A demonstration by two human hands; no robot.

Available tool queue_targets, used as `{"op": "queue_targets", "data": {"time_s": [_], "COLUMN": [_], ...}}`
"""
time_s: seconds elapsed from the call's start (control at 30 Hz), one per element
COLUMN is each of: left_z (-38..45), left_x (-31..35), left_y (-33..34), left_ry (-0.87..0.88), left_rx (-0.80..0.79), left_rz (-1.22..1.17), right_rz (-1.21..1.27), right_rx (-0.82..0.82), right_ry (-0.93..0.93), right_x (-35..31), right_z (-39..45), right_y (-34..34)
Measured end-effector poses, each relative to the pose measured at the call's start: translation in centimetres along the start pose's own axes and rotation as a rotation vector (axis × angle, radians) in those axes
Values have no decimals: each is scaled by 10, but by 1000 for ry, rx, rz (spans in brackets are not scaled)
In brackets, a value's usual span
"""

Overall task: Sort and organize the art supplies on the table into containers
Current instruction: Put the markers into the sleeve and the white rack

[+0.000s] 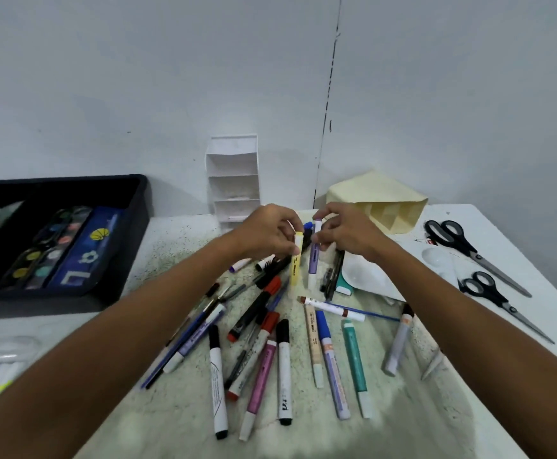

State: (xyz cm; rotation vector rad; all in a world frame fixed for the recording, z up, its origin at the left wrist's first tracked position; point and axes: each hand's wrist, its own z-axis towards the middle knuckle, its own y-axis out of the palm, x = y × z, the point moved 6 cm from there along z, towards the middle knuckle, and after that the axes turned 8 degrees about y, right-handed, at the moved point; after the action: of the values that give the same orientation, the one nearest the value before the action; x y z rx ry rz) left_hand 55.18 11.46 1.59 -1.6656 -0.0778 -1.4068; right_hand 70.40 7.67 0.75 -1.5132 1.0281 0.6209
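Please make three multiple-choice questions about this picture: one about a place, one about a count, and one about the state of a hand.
1. Where do the scissors lie?
A. in the black tray
B. on the table, at the right
C. under the markers

2. How many pairs of scissors are there?
A. one
B. two
C. four

3. What does the left hand hold?
A. a yellow highlighter
B. a paintbrush
C. nothing

Answers:
1 B, both pairs lie right of the cream organizer.
2 B, one pair lies behind the other.
3 A, its fingers pinch the yellow highlighter; the right hand pinches a purple highlighter.
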Motion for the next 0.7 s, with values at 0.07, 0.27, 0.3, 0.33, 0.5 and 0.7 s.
{"op": "queue_targets", "data": {"time_s": [0.07, 0.27, 0.3, 0.33, 0.5, 0.7], "left_z": [-13, -44, -48, -51, -51, -27], "left_x": [13, 66, 75, 82, 92, 58], "left_y": [-19, -99, -115, -128, -179, -175], "left_ry": [23, 150, 186, 216, 312, 304], "left_rx": [83, 345, 398, 448, 668, 692], "left_rz": [11, 83, 115, 139, 293, 422], "right_rz": [40, 131, 154, 181, 204, -155], "right_rx": [2, 97, 117, 143, 299, 387], "right_ry": [-58, -311, -370, -422, -621, -661], "right_x": [-22, -109, -126, -141, -193, -197], "right_z": [-4, -17, -20, -24, -23, 4], "right_y": [-1, -22, -26, -30, -35, -2]}}
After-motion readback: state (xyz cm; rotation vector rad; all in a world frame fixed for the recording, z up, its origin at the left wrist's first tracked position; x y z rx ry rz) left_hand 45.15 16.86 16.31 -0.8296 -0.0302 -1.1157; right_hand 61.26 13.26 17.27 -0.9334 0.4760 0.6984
